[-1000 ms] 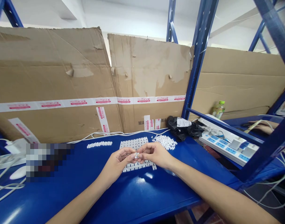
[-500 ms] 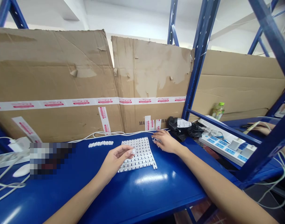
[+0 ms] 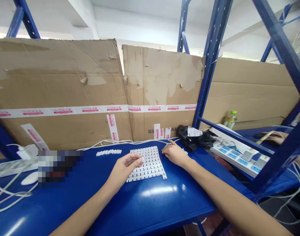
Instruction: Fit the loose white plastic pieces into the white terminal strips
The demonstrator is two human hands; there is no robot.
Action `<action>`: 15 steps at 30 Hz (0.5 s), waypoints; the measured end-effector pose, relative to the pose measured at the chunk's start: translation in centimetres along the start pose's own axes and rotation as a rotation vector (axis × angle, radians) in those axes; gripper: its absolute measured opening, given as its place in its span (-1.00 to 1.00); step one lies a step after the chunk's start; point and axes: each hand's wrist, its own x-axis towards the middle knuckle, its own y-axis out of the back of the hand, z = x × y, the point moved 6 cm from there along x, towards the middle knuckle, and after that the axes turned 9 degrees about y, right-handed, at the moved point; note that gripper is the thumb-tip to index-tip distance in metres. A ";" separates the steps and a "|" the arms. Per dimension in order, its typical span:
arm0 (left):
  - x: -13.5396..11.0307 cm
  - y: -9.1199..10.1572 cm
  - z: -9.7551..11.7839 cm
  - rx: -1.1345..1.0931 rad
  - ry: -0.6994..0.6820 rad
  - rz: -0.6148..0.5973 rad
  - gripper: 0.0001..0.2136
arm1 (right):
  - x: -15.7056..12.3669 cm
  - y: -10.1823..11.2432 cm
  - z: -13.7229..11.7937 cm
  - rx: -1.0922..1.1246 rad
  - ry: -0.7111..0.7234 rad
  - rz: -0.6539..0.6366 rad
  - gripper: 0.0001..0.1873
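A flat mat of several small white pieces set in rows (image 3: 150, 160) lies on the blue table (image 3: 152, 203). My left hand (image 3: 125, 168) hovers over the mat's left edge and pinches one small white piece between thumb and fingertips. My right hand (image 3: 174, 153) rests palm down on a loose pile of white pieces (image 3: 183, 150) just right of the mat, covering most of it; its index finger points out, the other fingers curl onto the pile. A short row of white pieces (image 3: 108, 152) lies to the left.
Taped cardboard sheets (image 3: 91, 95) wall the table's back. White cables (image 3: 115, 141) run along them. A black bag (image 3: 193, 136), a power strip (image 3: 235, 157) and a green-capped bottle (image 3: 230, 118) sit at right behind a blue rack post (image 3: 209, 65). Another person's hand (image 3: 275, 137) shows far right.
My hands, first joined over the mat on one piece, have parted. The right hand went to the loose pile at right and stays there; the left keeps the piece.
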 end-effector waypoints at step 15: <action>-0.1 -1.2 -0.1 -0.015 0.004 -0.070 -0.65 | 0.9 2.2 -6.6 1.160 -0.091 0.405 -0.89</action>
